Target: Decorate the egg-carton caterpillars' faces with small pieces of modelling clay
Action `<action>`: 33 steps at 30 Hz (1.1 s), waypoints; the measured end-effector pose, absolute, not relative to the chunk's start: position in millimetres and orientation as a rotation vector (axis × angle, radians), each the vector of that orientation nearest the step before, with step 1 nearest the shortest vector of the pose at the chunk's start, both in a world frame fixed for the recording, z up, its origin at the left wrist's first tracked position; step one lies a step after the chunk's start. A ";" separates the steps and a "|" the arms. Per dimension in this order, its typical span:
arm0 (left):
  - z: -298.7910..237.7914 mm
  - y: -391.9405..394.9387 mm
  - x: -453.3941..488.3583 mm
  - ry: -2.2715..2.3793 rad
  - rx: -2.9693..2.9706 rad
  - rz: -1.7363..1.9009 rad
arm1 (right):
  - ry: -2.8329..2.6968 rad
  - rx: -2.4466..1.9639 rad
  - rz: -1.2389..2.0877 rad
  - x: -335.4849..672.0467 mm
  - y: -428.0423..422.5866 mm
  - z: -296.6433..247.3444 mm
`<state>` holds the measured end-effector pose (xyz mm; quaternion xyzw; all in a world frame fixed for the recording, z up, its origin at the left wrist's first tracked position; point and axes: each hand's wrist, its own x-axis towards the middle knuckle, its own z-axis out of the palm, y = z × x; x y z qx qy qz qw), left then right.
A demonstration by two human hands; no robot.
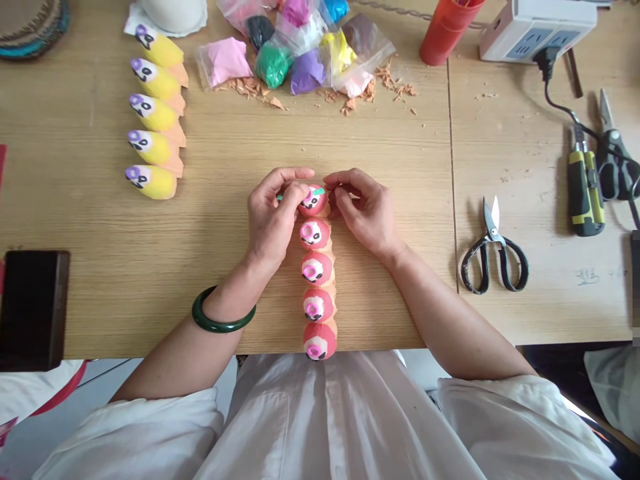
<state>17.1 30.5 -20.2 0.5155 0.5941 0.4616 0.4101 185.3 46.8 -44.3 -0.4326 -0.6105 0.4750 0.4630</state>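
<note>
Pink ball: a round pink clay ball with a painted face [313,200] sits in the middle of the wooden bench [385,140], at the far end of a row, with a thin green strip [318,191] on top.

Left hand: the left hand [273,223] is curled and gripping the ball from the 9 o'clock side, with its fingertips [300,191] on the green strip end.

Right hand: the right hand [364,207] is half closed at the ball's 3 o'clock side. Its fingertips [333,180] are at the ball, but I cannot tell if they grip it.

Why held so: both hands seem to close in from two sides to keep the small ball steady.

Pink row: four more pink faced balls [314,280] run to 6 o'clock on a frilly pale orange strip [332,297], in a neat line.

Yellow row: five yellow shapes with purple tips [155,110] lie at 10 o'clock, lined up the same way.

Clay bags: clear bags of bright clay [295,57] lie at 12 o'clock, within easy reach, among pale wood shavings [245,87].

Scissors: black-handled steel scissors [493,252] lie at 3 o'clock.

Phone: a dark phone [34,310] lies at 9 o'clock.
</note>
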 end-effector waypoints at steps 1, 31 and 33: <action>-19.8 30.4 17.2 1.486 1.251 1.203 | -1.514 -1.068 1.148 185.4 46.7 -44.2; -17.9 45.2 -22.3 1.272 1.611 0.898 | -1.960 -0.920 0.212 199.1 52.8 -49.0; -19.0 45.2 -21.8 1.261 1.629 0.908 | -1.988 -0.879 0.165 198.4 52.0 -46.0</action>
